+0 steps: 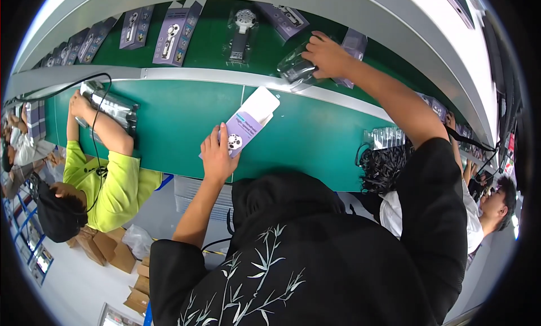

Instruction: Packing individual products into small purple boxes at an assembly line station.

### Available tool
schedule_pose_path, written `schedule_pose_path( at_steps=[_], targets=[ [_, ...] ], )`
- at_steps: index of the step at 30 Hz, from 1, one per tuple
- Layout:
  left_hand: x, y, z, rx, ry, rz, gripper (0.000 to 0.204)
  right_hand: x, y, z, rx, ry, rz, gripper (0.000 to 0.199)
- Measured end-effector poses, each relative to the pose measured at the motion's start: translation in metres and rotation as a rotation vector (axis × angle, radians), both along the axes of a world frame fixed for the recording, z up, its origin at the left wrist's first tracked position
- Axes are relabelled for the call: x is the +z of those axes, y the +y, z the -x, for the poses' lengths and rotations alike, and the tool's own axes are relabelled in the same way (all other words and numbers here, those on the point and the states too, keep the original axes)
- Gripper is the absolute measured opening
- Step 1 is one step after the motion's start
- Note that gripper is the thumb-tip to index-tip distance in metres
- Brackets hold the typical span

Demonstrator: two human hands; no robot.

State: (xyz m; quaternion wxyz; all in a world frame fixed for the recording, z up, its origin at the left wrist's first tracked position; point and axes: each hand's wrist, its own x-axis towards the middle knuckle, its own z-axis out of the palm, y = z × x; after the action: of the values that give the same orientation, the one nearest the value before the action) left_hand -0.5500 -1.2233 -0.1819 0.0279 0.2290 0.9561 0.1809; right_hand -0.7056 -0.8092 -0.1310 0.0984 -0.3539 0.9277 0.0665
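The lilac carton [245,127] lay flat on the green tabletop [315,140], just in front of the metal rail [191,74] that divided the tabletop from the conveyor belt [214,39]. Your left hand [217,157] rested on the carton's near end, with the fingers [215,135] spread flat across its lower left edge rather than curled around it; the hand pressed on the carton without enclosing it. The carton's long axis ran diagonally, from near left to far right. Its white open flap [260,104] pointed away from you toward the rail, and its printed face with the round fan picture faced up.

Your right hand [327,57] reached across the rail to the belt and was closed over a clear plastic bag [296,68] containing a dark product. The fingers gripped the bag from above, at the belt's near edge. The bag lay well apart from the carton, to the far right of it.

Further lilac boxes [176,34] and a bagged handheld fan [241,34] lay along the belt. A bundle of black cords [384,167] sat at the right edge of the tabletop. A person in a yellow-green top [121,185] worked to your left.
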Motion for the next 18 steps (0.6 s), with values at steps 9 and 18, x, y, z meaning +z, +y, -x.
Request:
schedule_pose_path(
  at_steps=[9, 18],
  targets=[
    [0.037, 0.1, 0.043, -0.382, 0.008, -0.121, 0.089, 0.015, -0.037, -0.117, -0.142, 0.096, 0.232, 0.032],
    [0.05, 0.249, 0.066, -0.141, 0.141, -0.372, 0.089, 0.021, 0.23, -0.152, -0.982, -0.194, 0.385, 0.036]
  ],
)
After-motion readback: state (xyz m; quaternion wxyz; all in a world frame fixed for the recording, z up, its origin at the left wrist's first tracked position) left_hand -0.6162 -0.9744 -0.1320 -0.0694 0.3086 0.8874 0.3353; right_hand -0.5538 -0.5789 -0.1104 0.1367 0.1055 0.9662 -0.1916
